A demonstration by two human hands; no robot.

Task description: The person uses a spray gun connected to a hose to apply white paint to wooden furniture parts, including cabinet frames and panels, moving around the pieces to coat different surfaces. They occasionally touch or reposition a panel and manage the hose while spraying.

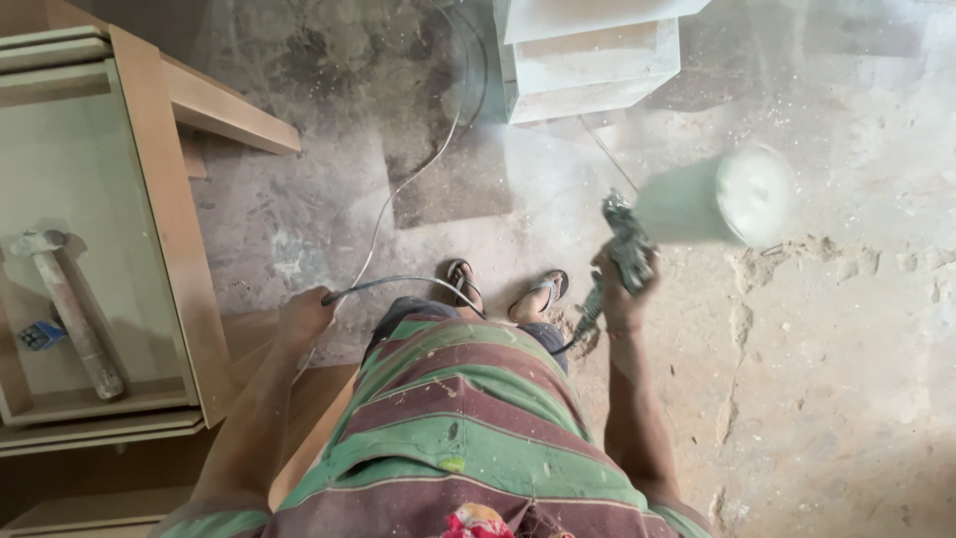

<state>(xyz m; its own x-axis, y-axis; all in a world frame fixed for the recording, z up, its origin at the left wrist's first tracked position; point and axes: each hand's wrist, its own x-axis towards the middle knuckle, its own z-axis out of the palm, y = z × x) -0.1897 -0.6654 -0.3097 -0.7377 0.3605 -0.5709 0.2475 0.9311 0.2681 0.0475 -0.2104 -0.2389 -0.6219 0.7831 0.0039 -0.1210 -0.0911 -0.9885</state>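
At far left a hammer lies inside a wooden cabinet frame, well apart from the work. The left hand has its fingers closed round the grey air hose, which should be held clear of the sandalled feet. The right hand has its fingers wrapped on the spray gun, raised over the floor; its pale cup is motion-blurred, so a steadier wrist is judged advisable.

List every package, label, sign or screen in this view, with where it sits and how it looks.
Small blue packet: lies in the wooden cabinet frame at far left, beside the hammer; squarish, blue with a pale patch, too blurred to detail.
No signs or screens show.
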